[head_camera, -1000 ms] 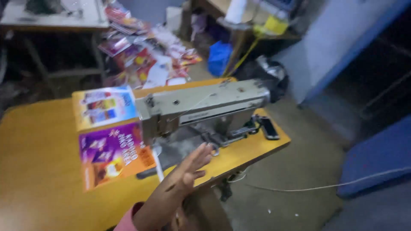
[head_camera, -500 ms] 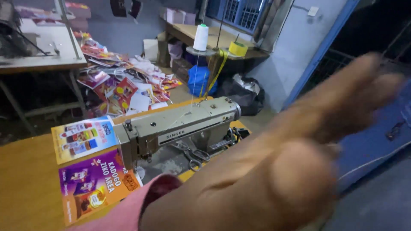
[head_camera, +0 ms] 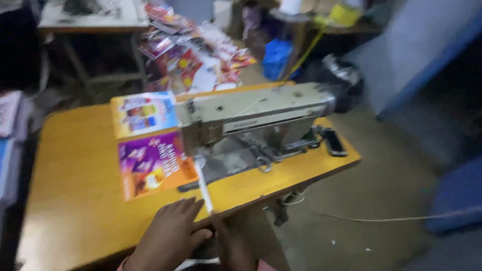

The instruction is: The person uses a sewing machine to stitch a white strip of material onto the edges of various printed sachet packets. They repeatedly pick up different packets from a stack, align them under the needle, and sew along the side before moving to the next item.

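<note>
My left hand lies palm down on the front edge of the yellow wooden table, fingers slightly spread, holding nothing. My right hand is dark and blurred just below the table edge, at the lower end of a thin white rod; its grip is unclear. The rod runs up toward a grey sewing machine standing on the table. Two flat printed packets lie left of the machine: a purple one and a blue and yellow one.
A dark phone lies on the table's right end. Colourful packets are heaped on the floor behind, beside a blue container. A white table stands at the back. A cable crosses the floor; a blue seat is at right.
The hand that was raised close to the camera has dropped out of the way. Both hands are now down at the table's front edge.
</note>
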